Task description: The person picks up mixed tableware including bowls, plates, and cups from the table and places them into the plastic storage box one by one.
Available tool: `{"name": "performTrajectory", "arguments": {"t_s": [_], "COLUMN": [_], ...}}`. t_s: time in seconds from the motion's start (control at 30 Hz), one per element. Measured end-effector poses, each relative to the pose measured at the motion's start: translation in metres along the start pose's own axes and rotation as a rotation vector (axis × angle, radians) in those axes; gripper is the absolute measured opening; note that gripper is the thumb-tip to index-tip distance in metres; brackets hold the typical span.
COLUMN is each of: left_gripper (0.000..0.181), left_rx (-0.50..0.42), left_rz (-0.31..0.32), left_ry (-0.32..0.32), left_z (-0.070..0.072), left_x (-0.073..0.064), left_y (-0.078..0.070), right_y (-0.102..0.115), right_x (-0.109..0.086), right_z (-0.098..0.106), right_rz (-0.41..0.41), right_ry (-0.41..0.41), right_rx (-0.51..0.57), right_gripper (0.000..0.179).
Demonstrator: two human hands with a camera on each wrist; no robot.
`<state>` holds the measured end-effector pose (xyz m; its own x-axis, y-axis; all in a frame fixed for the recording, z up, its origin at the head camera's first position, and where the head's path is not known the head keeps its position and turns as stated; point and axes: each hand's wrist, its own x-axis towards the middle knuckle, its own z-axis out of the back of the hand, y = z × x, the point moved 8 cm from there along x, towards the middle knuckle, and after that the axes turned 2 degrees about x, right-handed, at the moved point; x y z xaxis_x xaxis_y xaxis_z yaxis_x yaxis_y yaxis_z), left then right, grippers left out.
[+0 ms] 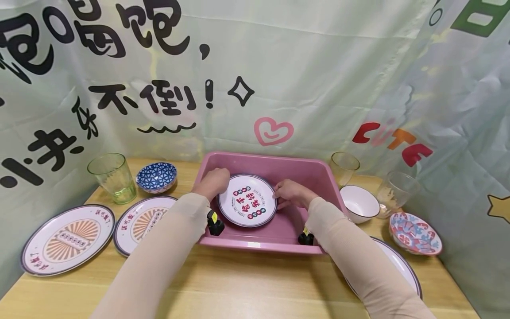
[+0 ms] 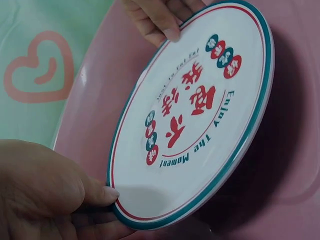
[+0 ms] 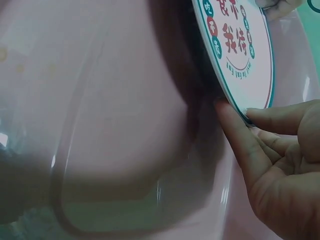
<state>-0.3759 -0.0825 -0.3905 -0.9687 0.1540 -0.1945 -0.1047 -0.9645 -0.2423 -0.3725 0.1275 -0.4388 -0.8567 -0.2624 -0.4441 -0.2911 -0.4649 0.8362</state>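
A round white plate (image 1: 248, 200) with a dark rim and red lettering is held tilted within the pink basin (image 1: 275, 244). My left hand (image 1: 214, 182) pinches its left edge, the thumb on the printed face in the left wrist view. On the opposite edge, my right hand (image 1: 294, 193) grips the rim between thumb and fingers. In the right wrist view the plate (image 3: 245, 60) stands over the basin's floor (image 3: 120, 125), casting a shadow there.
Left of the basin are a green glass (image 1: 113, 179), a blue patterned bowl (image 1: 156, 177) and two printed plates (image 1: 68, 239). On the right stand two clear glasses (image 1: 394, 195), a white bowl (image 1: 359, 204), a colourful bowl (image 1: 415, 233) and another plate (image 1: 402, 266), partly under my right sleeve.
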Motion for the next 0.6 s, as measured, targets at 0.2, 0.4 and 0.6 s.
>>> {"name": "performTrajectory", "arguments": {"t_s": [0.2, 0.4, 0.6], "left_gripper": [0.022, 0.022, 0.023], "left_rx": [0.014, 0.029, 0.072], "left_rz": [-0.005, -0.013, -0.012], "left_ry": [0.008, 0.013, 0.038], "left_z": [-0.004, -0.007, -0.012], "left_x": [0.000, 0.000, 0.003], "left_y": [-0.002, -0.003, -0.003], "right_y": [-0.001, -0.006, -0.008], "right_x": [0.000, 0.002, 0.003], "right_z": [-0.002, -0.006, -0.008], "right_rz": [-0.008, -0.033, -0.039], "right_ry": [0.011, 0.044, 0.067], "right_rx": [-0.005, 0.010, 0.008], "right_gripper": [0.011, 0.011, 0.010]}}
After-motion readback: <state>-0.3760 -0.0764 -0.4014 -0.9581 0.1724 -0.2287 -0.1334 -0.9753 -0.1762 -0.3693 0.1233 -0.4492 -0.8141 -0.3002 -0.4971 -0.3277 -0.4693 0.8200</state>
